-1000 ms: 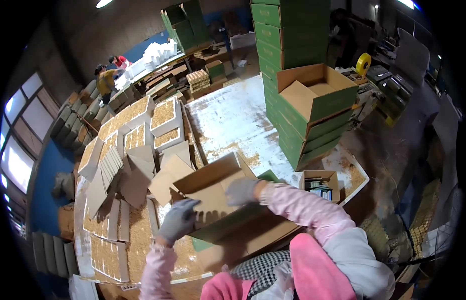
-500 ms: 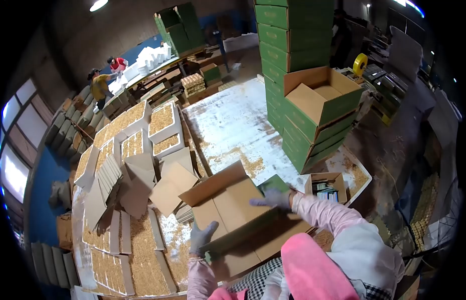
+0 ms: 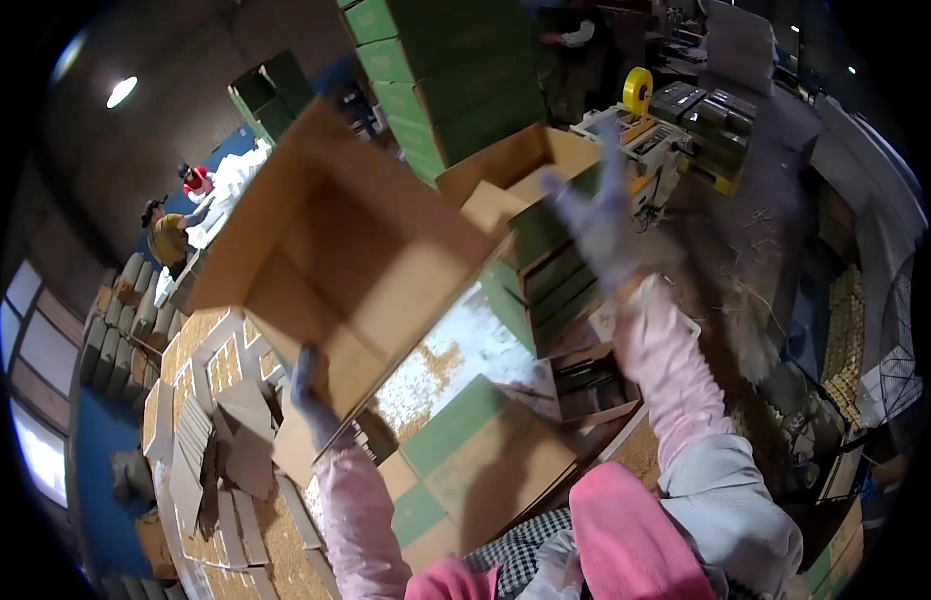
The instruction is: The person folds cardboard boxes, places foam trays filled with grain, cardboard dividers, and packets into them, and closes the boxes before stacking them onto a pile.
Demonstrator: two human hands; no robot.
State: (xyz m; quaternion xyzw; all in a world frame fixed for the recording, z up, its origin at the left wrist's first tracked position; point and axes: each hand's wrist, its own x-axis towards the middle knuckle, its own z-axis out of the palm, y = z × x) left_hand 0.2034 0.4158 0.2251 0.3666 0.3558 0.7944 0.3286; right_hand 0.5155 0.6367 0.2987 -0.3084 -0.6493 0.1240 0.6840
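An open cardboard box (image 3: pixel 335 240) is raised and tilted above the table, its brown inside facing me. My gloved left hand (image 3: pixel 313 395) grips its lower edge, fingers over the inside wall. My gloved right hand (image 3: pixel 595 215) is up to the right of the box, blurred, fingers spread and holding nothing. Behind it stands another open box (image 3: pixel 515 180) on a pile of green boxes (image 3: pixel 560 285). A flattened green and brown carton (image 3: pixel 495 445) lies in front of me, with the right arm's shadow on it.
Tall green boxes (image 3: pixel 445 80) are stacked behind. White trays of shavings (image 3: pixel 225 365) and cardboard sheets (image 3: pixel 190 455) lie left. A small open box (image 3: pixel 595 385) sits right of centre. A machine with yellow tape (image 3: pixel 637 92) stands at the back right. Two people (image 3: pixel 168 235) work far left.
The open box has gone up and to the left with my left hand on it, tipping towards me. My right hand has let go and risen to the right. The view has shifted right.
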